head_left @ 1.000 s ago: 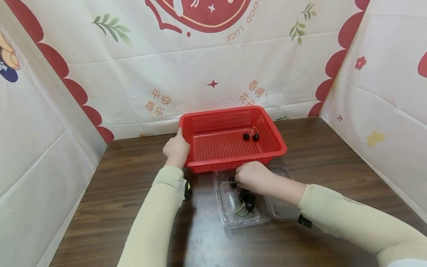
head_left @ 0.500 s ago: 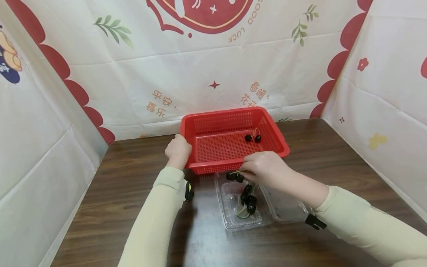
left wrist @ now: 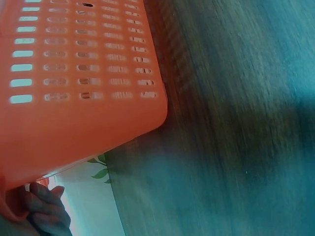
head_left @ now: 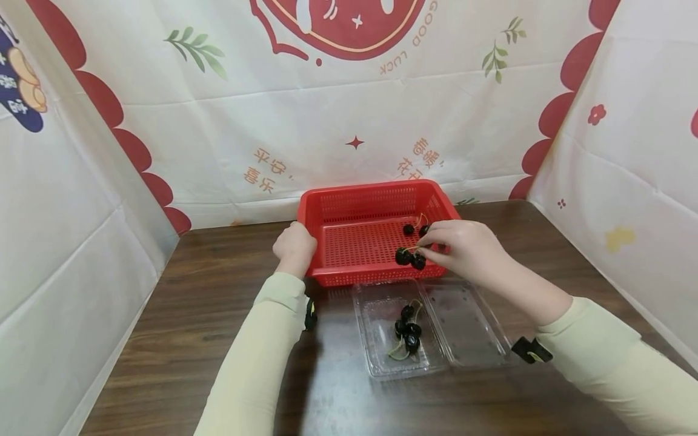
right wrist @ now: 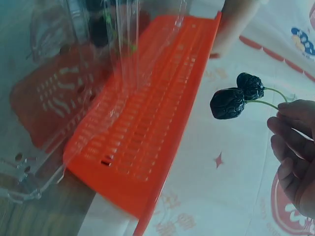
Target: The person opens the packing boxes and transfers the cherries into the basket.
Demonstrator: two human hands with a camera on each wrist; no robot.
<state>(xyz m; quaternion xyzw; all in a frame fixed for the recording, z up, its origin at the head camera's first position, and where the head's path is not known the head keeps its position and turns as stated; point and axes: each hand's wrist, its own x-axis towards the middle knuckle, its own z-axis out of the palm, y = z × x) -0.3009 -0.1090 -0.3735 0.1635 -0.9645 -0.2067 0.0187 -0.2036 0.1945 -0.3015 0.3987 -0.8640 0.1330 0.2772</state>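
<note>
My left hand (head_left: 295,247) grips the left rim of a red perforated plastic basket (head_left: 376,276); in the left wrist view its fingers (left wrist: 47,206) curl at the rim. With thumb and fingertips, my right hand (head_left: 469,247) pinches the thin green stems of a pair of dark cherries (head_left: 403,257). They dangle over the basket's front right part, clearly seen in the right wrist view as wrinkled, glossy cherries (right wrist: 228,103). Two other cherries (head_left: 408,229) lie inside the basket at the right, one partly hidden by my right hand.
A clear plastic box (head_left: 376,360) in front of the basket holds several dark cherries (head_left: 411,343) with stems. Its transparent lid (head_left: 469,330) lies opened out to the right. The wooden table (head_left: 207,315) is bounded by printed white cloth (head_left: 305,121) at the back and sides.
My right hand has lifted the pair of cherries out of the clear box and moved up and forward to above the basket. My left hand stays on the basket's rim.
</note>
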